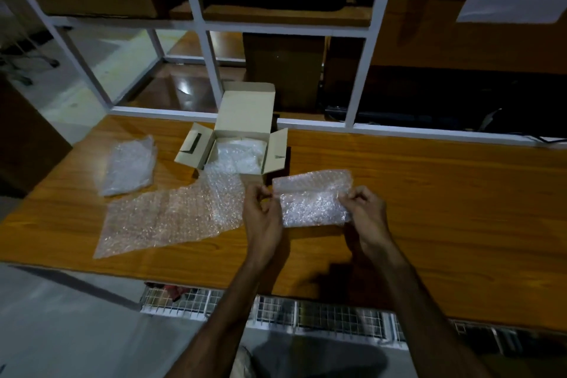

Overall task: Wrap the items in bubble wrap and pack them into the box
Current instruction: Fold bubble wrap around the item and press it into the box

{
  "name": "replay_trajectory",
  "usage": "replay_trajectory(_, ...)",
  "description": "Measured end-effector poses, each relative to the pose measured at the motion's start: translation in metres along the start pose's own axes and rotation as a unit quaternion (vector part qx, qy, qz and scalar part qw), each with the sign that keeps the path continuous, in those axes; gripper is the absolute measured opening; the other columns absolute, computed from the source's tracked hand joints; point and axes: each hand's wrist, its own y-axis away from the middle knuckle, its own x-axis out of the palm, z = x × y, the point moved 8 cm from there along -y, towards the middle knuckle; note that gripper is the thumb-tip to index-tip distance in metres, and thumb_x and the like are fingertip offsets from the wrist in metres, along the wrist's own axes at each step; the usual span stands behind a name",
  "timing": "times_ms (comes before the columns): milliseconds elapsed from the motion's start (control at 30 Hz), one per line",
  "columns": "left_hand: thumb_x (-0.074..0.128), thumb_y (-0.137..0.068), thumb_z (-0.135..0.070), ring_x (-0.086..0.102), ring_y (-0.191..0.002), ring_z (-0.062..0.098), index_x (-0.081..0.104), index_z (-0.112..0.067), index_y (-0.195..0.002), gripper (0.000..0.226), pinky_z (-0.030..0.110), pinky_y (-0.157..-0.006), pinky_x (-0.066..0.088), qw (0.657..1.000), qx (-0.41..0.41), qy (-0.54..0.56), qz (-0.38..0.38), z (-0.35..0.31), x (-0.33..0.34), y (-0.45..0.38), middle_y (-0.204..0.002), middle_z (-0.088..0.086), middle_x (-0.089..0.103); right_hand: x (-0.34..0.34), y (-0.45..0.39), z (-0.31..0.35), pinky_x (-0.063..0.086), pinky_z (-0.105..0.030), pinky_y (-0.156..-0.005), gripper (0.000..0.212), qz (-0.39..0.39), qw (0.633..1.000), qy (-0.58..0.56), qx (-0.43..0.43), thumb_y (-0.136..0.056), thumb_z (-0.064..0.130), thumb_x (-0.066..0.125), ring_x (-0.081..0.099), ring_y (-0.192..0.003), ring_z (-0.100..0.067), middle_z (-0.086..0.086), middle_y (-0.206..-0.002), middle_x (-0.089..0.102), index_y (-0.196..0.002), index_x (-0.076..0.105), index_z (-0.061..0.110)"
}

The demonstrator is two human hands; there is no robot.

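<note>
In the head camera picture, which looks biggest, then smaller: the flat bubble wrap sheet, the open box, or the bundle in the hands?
1. Flat bubble wrap sheet
2. Open box
3. Bundle, though it sits nearer the camera, so it may look bigger than it is.

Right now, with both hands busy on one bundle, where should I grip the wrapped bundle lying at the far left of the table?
Take the bundle across its narrow middle, coming from above. It lies flat and long on the table, apart from the flat sheet and the box, so fingers can close on both long sides.
</note>
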Motion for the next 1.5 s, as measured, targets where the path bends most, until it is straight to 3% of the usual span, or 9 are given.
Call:
replay_trajectory(233, 0.067, -0.096, 0.001, 0.066, -0.115, 0.010, 0.081, -0.021, -0.113, 0.031, 0.030, -0.094, 0.055, 0.994, -0.023, 0.009, 0.108, -0.008, -0.011, -0.027, -0.118, -0.007, 0.075, 0.052, -0.003, 0.038, 0.051, -0.037, -0.108, 0.028, 0.060, 0.998, 0.014, -0.024, -0.099, 0.004, 0.063, 0.059, -0.129, -0.010, 0.013, -0.128, 0.071, -0.115, 0.076, 0.023)
replay_trajectory(467, 0.086, -0.073, 0.010, 0.058, -0.125, 0.009, 0.072, -0.020, -0.132, 0.068, 0.008, -0.085, 0.053, 0.980, -0.081, 0.000, 0.182, -0.005, -0.030, -0.059, -0.136, -0.003, 0.063, 0.097, 0.004, 0.064, 0.022, -0.038, -0.117, 0.070, 0.184, 0.944, 0.269, -0.058, -0.087, 0.011, 0.080, 0.024, -0.145, -0.007, 0.010, -0.162, 0.036, -0.144, 0.055, 0.043)
replay_trajectory(567, 0.085, -0.073, 0.011, 0.062, -0.124, 0.013, 0.073, -0.017, -0.130, 0.065, 0.018, -0.087, 0.059, 0.981, -0.081, 0.010, 0.175, -0.001, -0.037, -0.072, -0.135, -0.001, 0.065, 0.111, -0.003, 0.067, 0.041, -0.036, -0.115, 0.069, 0.190, 0.937, 0.282, -0.073, -0.085, 0.010, 0.081, 0.037, -0.145, -0.017, 0.005, -0.159, 0.041, -0.143, 0.056, 0.037)
replay_trajectory(667, 0.081, -0.075, 0.017, 0.070, -0.116, 0.014, 0.075, -0.006, -0.123, 0.054, 0.021, -0.079, 0.061, 0.983, -0.100, 0.057, 0.146, -0.001, -0.046, -0.082, -0.128, -0.002, 0.070, 0.120, -0.014, 0.074, 0.055, -0.015, -0.088, 0.058, 0.180, 0.928, 0.310, -0.098, -0.086, 0.007, 0.080, 0.053, -0.129, -0.015, 0.003, -0.142, 0.053, -0.139, 0.062, 0.022)
replay_trajectory(733, 0.077, -0.076, 0.021, 0.073, -0.103, 0.007, 0.074, 0.004, -0.118, 0.046, 0.019, -0.073, 0.061, 0.979, -0.116, 0.105, 0.129, -0.002, -0.052, -0.088, -0.119, 0.003, 0.073, 0.122, -0.023, 0.078, 0.060, -0.027, -0.089, 0.048, 0.181, 0.926, 0.312, -0.109, -0.085, 0.011, 0.081, 0.061, -0.121, -0.014, 0.005, -0.135, 0.060, -0.130, 0.068, 0.021)
replay_trajectory(967, 0.078, -0.083, 0.009, 0.072, -0.095, 0.009, 0.078, -0.006, -0.100, 0.023, 0.021, -0.072, 0.060, 0.999, -0.035, 0.025, 0.033, 0.004, -0.067, -0.108, -0.101, 0.002, 0.074, 0.140, -0.054, 0.095, 0.049, -0.015, -0.080, 0.021, 0.235, 0.892, 0.345, -0.172, -0.091, 0.012, 0.075, 0.061, -0.103, 0.001, 0.013, -0.109, 0.067, -0.107, 0.075, 0.026)
replay_trajectory(1200, 0.073, -0.091, -0.034, 0.044, -0.122, 0.012, 0.076, -0.019, -0.101, 0.018, 0.015, -0.091, 0.039, 0.969, 0.102, -0.220, -0.054, 0.008, -0.055, -0.102, -0.128, -0.004, 0.051, 0.162, -0.124, 0.105, 0.039, -0.035, -0.097, 0.016, 0.193, 0.783, 0.504, -0.310, -0.090, 0.021, 0.077, 0.044, -0.114, -0.008, 0.011, -0.116, 0.052, -0.101, 0.077, 0.033)
replay_trajectory(1367, 0.063, -0.095, -0.024, 0.052, -0.095, 0.016, 0.064, -0.021, -0.094, 0.003, 0.042, -0.081, 0.044, 0.955, 0.127, -0.254, -0.086, 0.002, -0.036, -0.100, -0.098, -0.006, 0.061, 0.212, -0.155, 0.115, 0.021, -0.034, -0.092, 0.026, 0.246, 0.688, 0.552, -0.401, -0.086, 0.011, 0.073, 0.045, -0.123, -0.016, 0.008, -0.121, 0.056, -0.101, 0.078, 0.031)
replay_trajectory(1500, 0.064, -0.095, -0.010, 0.052, -0.089, 0.012, 0.067, -0.022, -0.100, 0.013, 0.039, -0.079, 0.044, 0.953, 0.082, -0.276, -0.096, 0.014, -0.017, -0.110, -0.095, -0.008, 0.061, 0.241, -0.180, 0.106, 0.030, -0.039, -0.087, 0.026, 0.289, 0.632, 0.586, -0.417, -0.084, 0.010, 0.075, 0.047, -0.106, -0.018, 0.004, -0.105, 0.050, -0.101, 0.078, 0.029)
